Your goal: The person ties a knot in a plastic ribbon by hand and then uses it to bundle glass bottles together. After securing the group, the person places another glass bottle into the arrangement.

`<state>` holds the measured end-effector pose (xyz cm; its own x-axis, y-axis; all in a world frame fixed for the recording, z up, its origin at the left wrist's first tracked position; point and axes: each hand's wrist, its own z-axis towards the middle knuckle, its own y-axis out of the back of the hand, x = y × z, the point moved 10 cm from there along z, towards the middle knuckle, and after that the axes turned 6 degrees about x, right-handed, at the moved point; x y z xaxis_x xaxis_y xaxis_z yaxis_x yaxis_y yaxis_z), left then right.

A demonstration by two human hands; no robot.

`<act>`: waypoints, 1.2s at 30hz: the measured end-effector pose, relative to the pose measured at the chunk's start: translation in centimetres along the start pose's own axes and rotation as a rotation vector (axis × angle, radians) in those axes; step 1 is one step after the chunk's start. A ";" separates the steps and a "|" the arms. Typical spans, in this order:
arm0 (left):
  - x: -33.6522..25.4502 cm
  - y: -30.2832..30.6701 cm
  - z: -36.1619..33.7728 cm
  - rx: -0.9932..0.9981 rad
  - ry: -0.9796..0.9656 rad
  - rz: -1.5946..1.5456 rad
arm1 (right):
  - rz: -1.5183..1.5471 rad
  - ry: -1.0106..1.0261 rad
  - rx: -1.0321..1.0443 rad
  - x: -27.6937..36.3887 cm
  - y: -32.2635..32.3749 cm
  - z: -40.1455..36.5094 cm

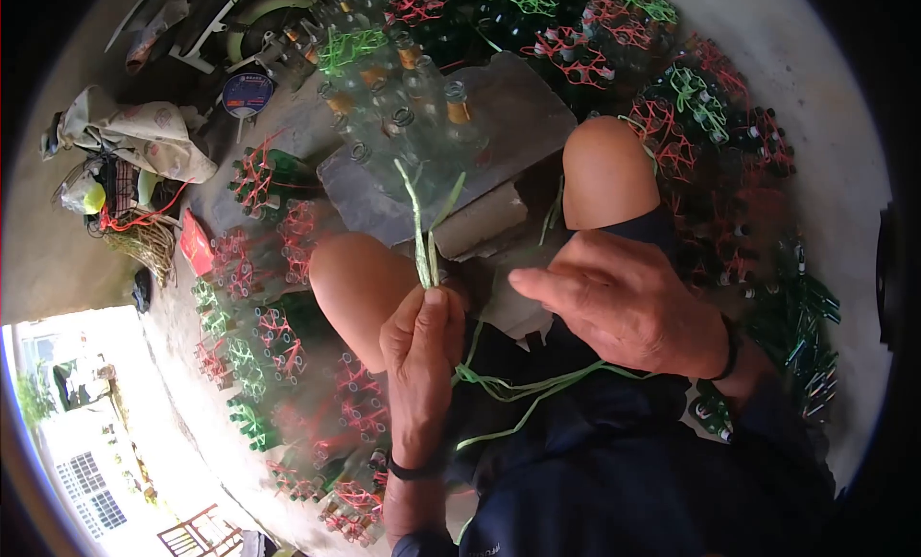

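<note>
Upright between the thumb and fingers of my left hand (422,331) are green plastic twine strands (419,221), their loose ends pointing away from me. My right hand (619,303) hovers over my lap near the right knee, fingers curled in and one digit stretched toward the left hand. Whatever it may hold is hidden under the palm. More green twine (518,394) trails across my lap and passes below the right wrist. Just beyond my knees, clear glass bottles (403,125) stand grouped on a grey stone slab (523,106).
Bundles of green bottles tied with red twine (278,336) cover the floor at left. More tied bundles (686,106) stand at the right and back. Loose green bottles (815,355) lie far right. A blue round fan (247,94) and sacks (134,135) sit back left; a bright doorway opens lower left.
</note>
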<state>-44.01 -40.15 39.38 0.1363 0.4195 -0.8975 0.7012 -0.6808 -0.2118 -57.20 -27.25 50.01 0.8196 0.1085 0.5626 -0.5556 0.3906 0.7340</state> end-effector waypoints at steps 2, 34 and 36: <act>0.4 -1.5 -0.2 0.066 0.010 0.079 | -0.020 0.060 0.028 0.6 -1.2 1.1; 3.8 -3.8 -1.1 0.076 0.094 -0.176 | 0.407 0.042 -0.215 -1.9 -3.3 -1.9; 4.0 -3.9 -1.0 0.147 0.077 -0.324 | 0.436 0.028 -0.203 -1.9 -3.2 -1.8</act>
<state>-45.52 -35.22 36.94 -0.0206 0.6675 -0.7444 0.6095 -0.5818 -0.5385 -56.74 -27.08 45.87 0.5212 0.3255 0.7889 -0.8119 0.4738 0.3409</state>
